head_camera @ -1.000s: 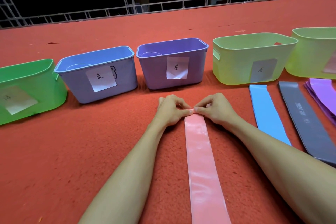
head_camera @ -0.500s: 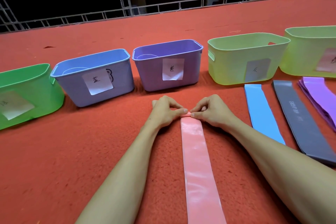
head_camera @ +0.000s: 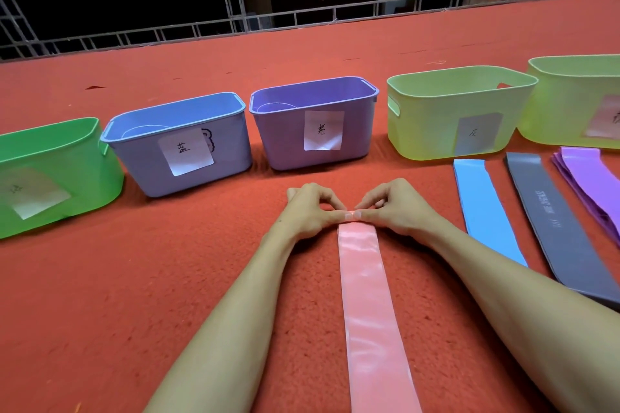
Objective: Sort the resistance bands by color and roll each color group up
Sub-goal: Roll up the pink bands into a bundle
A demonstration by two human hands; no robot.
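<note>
Two hands are on the far end of the pink band (head_camera: 365,295), and I'm watching them pinch. The left hand (head_camera: 310,211) and the right hand (head_camera: 399,208) meet on that end with thumbs and forefingers, fingers curled tight. A small fold of pink shows between the fingertips (too small for me to say how much is rolled).

The rest of the band lies flat on the red carpet (head_camera: 134,278), running straight back toward me between the two forearms and off the bottom edge.

Over to the right, well apart from the hands, a blue band (head_camera: 486,208) lies flat. A dark grey band (head_camera: 563,231) with pale print along it sits just beside that, then a stack of purple bands (head_camera: 590,184) at the frame's edge.

Five bins stand in a row beyond the hands: a green bin (head_camera: 84,157), a blue bin (head_camera: 144,164), a purple bin (head_camera: 278,137) just past the hands, a yellow-green bin (head_camera: 426,124), and a second yellow-green bin (head_camera: 563,104) cut off at the right. Each wears a paper label; I can make out handwriting on several. A metal railing (head_camera: 302,20) runs behind the carpet.
</note>
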